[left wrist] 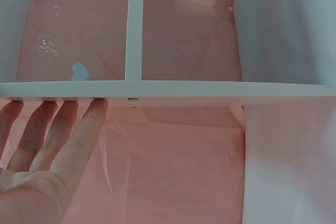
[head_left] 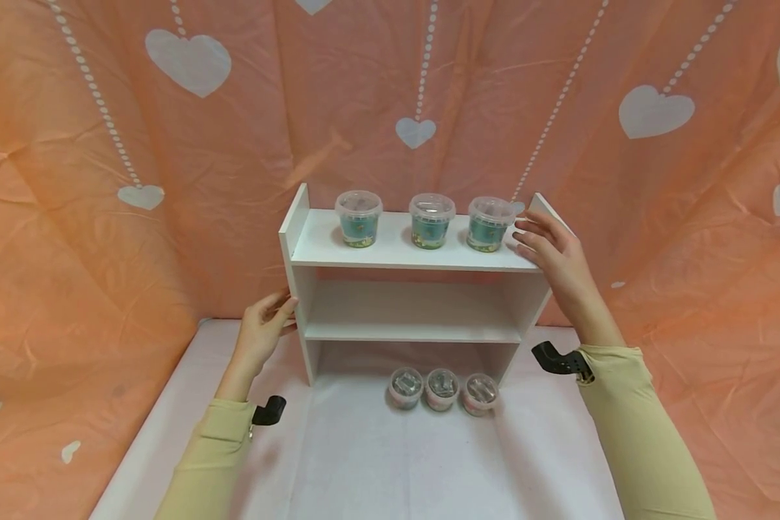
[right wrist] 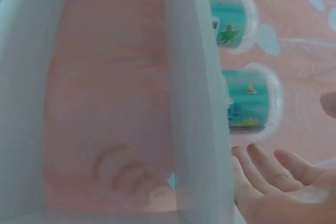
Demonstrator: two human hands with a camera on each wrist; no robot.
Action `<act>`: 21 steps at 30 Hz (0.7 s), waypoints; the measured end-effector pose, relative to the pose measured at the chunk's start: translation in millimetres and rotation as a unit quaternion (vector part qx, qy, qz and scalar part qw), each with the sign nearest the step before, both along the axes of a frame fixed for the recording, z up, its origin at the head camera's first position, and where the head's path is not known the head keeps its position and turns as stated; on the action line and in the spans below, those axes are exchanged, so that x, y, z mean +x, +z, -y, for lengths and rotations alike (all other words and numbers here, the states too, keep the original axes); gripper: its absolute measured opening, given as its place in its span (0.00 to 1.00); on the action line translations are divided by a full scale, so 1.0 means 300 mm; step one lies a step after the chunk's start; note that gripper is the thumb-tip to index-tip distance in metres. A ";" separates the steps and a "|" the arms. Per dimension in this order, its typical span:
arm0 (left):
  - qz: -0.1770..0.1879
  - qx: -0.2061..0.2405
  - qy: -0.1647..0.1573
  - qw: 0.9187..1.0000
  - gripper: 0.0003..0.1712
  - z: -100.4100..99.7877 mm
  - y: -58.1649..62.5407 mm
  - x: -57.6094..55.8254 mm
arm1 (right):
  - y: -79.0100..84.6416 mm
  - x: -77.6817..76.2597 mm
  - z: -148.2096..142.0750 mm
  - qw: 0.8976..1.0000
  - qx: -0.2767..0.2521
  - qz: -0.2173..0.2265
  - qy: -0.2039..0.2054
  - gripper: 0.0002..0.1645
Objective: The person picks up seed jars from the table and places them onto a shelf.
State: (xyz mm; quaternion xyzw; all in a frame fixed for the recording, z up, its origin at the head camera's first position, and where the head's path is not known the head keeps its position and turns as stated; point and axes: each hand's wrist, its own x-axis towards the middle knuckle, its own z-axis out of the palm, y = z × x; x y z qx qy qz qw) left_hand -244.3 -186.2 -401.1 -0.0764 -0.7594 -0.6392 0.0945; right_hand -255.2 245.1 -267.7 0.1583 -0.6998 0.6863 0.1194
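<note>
Three clear-lidded plastic tubs with teal labels, left (head_left: 359, 219), middle (head_left: 430, 222) and right (head_left: 488, 224), stand in a row on the top board of a white shelf unit (head_left: 403, 334). My right hand (head_left: 555, 253) is beside the right tub, its fingers apart and loosely bent near the board's end. In the right wrist view that hand (right wrist: 278, 182) lies just below the nearest tub (right wrist: 251, 102). My left hand (head_left: 264, 328) is at the unit's left side panel. In the left wrist view its fingertips (left wrist: 97, 109) touch the white panel's face, fingers straight.
Three more lidded tubs (head_left: 406, 388) with grey contents stand on the white-covered table (head_left: 364, 462) at the unit's front right. An orange curtain (head_left: 234, 166) with white hearts hangs behind and at both sides. Black wrist mounts (head_left: 269, 410) sit on both sleeves.
</note>
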 end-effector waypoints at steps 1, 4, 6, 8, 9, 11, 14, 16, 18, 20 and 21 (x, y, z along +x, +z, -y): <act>0.001 0.000 0.000 1.000 0.32 0.000 0.000 0.000 | -0.004 0.011 -0.005 1.000 -0.001 -0.009 0.001 0.26; 0.003 0.001 0.000 1.000 0.32 0.001 0.000 0.001 | -0.014 0.044 -0.016 0.999 -0.012 -0.034 0.014 0.20; 0.003 0.002 0.000 1.000 0.32 0.001 -0.001 0.001 | -0.021 0.064 -0.023 0.998 -0.015 -0.051 0.022 0.18; 0.004 0.002 0.000 1.000 0.32 0.002 -0.002 0.001 | -0.030 0.083 -0.029 0.997 -0.016 -0.065 0.033 0.17; 0.003 0.002 0.000 1.000 0.31 0.002 -0.003 0.001 | -0.034 0.092 -0.032 0.997 -0.016 -0.071 0.037 0.17; 0.002 0.001 0.001 1.000 0.32 0.003 -0.004 0.000 | -0.044 0.109 -0.035 0.996 -0.018 -0.078 0.044 0.17; 0.000 0.001 0.002 1.000 0.32 0.003 -0.005 -0.001 | -0.065 0.131 -0.041 0.995 -0.022 -0.083 0.055 0.18; 0.000 0.002 0.002 1.000 0.32 0.002 -0.004 -0.001 | -0.084 0.142 -0.049 0.993 -0.022 -0.091 0.076 0.20; 0.001 0.004 0.001 1.000 0.32 0.001 -0.003 -0.001 | -0.108 0.148 -0.060 0.990 -0.017 -0.098 0.099 0.20; 0.002 0.005 0.000 1.000 0.32 0.000 -0.001 0.000 | -0.136 0.151 -0.073 0.987 -0.011 -0.103 0.125 0.21; 0.002 0.004 0.000 1.000 0.32 0.000 -0.001 0.000 | -0.150 0.152 -0.079 0.986 -0.007 -0.102 0.133 0.21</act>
